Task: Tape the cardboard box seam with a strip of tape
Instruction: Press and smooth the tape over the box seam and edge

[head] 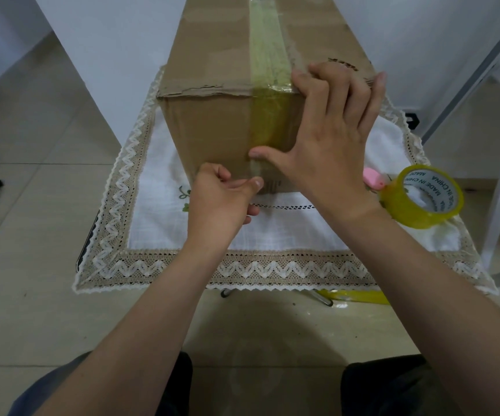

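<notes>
two thumbs press tape onto box; right hand fingers splayed, left hand curled.

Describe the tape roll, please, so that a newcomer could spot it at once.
Find the cardboard box on the lace-edged cloth. Right of it, beside a small pink object, sits the tape roll: the only yellow ring, with lettering inside its core.

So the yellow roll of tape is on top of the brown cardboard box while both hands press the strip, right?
No. The head view shows the yellow roll of tape on the white lace-edged cloth beside the brown cardboard box. The left hand and right hand do press the strip.
</notes>
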The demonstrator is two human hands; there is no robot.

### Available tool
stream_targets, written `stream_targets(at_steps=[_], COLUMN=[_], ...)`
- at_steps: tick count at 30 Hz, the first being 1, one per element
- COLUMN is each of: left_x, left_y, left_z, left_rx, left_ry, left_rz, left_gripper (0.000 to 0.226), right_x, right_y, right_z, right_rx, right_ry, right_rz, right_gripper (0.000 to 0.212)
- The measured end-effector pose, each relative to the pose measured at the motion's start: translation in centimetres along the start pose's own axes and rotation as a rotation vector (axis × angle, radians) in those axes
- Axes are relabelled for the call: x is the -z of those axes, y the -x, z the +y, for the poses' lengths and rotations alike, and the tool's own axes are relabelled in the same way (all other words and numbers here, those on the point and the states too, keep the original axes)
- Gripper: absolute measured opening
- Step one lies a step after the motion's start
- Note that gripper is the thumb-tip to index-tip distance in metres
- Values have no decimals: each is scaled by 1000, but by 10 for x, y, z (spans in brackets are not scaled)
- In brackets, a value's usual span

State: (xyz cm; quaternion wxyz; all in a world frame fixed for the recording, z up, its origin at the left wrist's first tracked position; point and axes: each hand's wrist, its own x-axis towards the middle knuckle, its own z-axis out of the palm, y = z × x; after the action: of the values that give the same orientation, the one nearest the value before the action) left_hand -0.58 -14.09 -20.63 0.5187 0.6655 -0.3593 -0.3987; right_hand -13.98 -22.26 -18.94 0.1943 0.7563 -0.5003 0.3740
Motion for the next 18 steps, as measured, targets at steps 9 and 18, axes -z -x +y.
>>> stream_targets(at_steps=[9, 18], left_x=[-2, -2], left_y=[-2, -2], left_z=[1, 1], left_rx=[17, 3], left_ry=[24, 5], left_rz=[-6, 9], left_gripper=[48, 46], right_x=[1, 10], right_y=[-7, -9], right_z=[-2, 1], right_rx=[-56, -20], right_ry=[-29, -57], right_rz=[23, -8], right_gripper=[88, 88])
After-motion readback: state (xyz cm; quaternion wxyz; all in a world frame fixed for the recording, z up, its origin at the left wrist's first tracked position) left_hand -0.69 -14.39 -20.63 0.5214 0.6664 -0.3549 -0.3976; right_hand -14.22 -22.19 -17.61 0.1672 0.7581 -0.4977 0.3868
